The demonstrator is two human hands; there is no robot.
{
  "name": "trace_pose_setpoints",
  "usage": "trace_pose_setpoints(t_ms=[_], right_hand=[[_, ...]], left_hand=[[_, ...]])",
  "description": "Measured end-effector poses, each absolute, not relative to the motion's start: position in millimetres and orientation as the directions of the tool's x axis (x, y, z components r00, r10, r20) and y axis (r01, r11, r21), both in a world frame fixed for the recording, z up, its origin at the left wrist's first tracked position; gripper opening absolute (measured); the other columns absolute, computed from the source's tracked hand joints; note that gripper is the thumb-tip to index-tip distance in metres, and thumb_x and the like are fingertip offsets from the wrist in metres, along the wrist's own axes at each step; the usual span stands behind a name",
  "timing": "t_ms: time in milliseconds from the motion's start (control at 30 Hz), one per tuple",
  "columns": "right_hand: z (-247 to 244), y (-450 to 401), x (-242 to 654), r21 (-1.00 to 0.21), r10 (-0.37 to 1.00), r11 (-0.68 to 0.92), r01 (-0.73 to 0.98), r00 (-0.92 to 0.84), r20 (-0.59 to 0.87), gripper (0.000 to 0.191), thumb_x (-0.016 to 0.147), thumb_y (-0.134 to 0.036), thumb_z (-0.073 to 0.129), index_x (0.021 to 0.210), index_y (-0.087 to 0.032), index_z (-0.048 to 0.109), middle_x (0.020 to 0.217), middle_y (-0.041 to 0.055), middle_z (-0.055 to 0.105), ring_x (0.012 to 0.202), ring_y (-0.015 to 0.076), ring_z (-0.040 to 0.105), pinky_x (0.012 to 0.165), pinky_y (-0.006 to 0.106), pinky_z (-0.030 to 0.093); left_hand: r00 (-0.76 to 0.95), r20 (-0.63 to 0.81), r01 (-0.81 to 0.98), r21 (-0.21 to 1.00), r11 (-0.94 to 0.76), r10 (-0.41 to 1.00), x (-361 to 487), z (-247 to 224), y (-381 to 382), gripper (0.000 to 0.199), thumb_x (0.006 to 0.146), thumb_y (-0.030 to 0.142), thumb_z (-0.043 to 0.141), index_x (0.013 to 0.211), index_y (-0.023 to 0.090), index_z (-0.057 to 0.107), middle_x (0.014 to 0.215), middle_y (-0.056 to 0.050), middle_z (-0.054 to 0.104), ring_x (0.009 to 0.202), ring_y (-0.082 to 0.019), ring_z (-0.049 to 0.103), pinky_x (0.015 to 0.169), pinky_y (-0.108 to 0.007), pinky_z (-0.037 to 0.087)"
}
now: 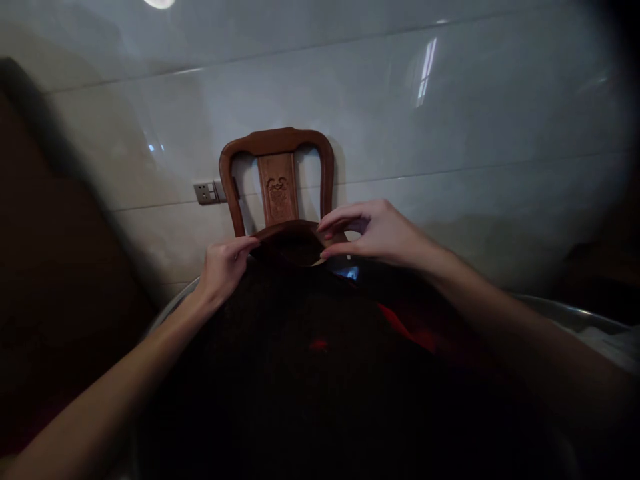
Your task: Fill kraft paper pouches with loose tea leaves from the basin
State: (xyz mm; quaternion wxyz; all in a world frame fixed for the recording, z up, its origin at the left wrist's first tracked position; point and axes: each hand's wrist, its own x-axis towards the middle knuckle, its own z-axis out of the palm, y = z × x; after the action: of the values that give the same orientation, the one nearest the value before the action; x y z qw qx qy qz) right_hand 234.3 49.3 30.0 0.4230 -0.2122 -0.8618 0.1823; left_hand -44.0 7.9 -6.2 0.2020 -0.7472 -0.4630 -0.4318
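Note:
A dark brown pouch-like bag (293, 230) is held up in front of me with its mouth spread into an oval. My left hand (225, 263) pinches the left corner of that mouth between thumb and fingers. At the right corner, my right hand (373, 233) has its thumb on the lower rim and its fingers on the upper rim. The inside of the bag is dark, and its lower part blends into the black area below, so its contents and full shape are hidden.
A carved wooden chair (277, 183) stands behind the bag, against a glossy tiled wall (450, 120). A wall socket (205, 193) is left of the chair. Below lies a very dark surface with a red patch (410, 330). Pale material (600, 343) shows at the right edge.

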Motion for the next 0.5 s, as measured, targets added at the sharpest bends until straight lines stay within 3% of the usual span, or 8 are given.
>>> trace_pose_setpoints(t_ms=[67, 167, 500], right_hand=[[30.1, 47.9, 235.8, -0.623, 0.612, 0.763, 0.171, -0.504, 0.61, 0.031, 0.06, -0.031, 0.079, 0.085, -0.017, 0.069, 0.077, 0.004, 0.068, 0.074, 0.0178, 0.065, 0.074, 0.035, 0.055], [30.5, 47.3, 239.4, -0.673, 0.635, 0.73, 0.116, -0.48, 0.606, 0.029, 0.059, -0.028, 0.078, 0.084, -0.016, 0.068, 0.077, 0.0041, 0.069, 0.075, 0.0185, 0.067, 0.076, 0.035, 0.057], [27.6, 49.6, 243.7, -0.562, 0.568, 0.811, 0.161, -0.445, 0.692, 0.019, 0.065, -0.019, 0.068, 0.083, -0.018, 0.069, 0.079, 0.0031, 0.068, 0.074, 0.0164, 0.065, 0.074, 0.032, 0.057]], left_hand=[[0.216, 0.834, 0.863, 0.08, -0.498, 0.508, -42.4, -5.9, 5.0, 0.023, 0.092, 0.024, 0.048, 0.098, 0.025, 0.07, 0.098, -0.001, 0.072, 0.089, -0.019, 0.068, 0.084, -0.035, 0.056], [0.253, 0.844, 0.859, 0.029, -0.511, 0.473, -39.3, -3.2, -0.4, 0.023, 0.092, 0.024, 0.048, 0.098, 0.026, 0.07, 0.099, -0.001, 0.072, 0.089, -0.018, 0.068, 0.083, -0.035, 0.056], [0.26, 0.826, 0.859, 0.039, -0.511, 0.5, -31.3, 2.4, -7.0, 0.021, 0.092, 0.027, 0.05, 0.097, 0.026, 0.07, 0.099, -0.001, 0.071, 0.089, -0.02, 0.068, 0.085, -0.037, 0.056]])
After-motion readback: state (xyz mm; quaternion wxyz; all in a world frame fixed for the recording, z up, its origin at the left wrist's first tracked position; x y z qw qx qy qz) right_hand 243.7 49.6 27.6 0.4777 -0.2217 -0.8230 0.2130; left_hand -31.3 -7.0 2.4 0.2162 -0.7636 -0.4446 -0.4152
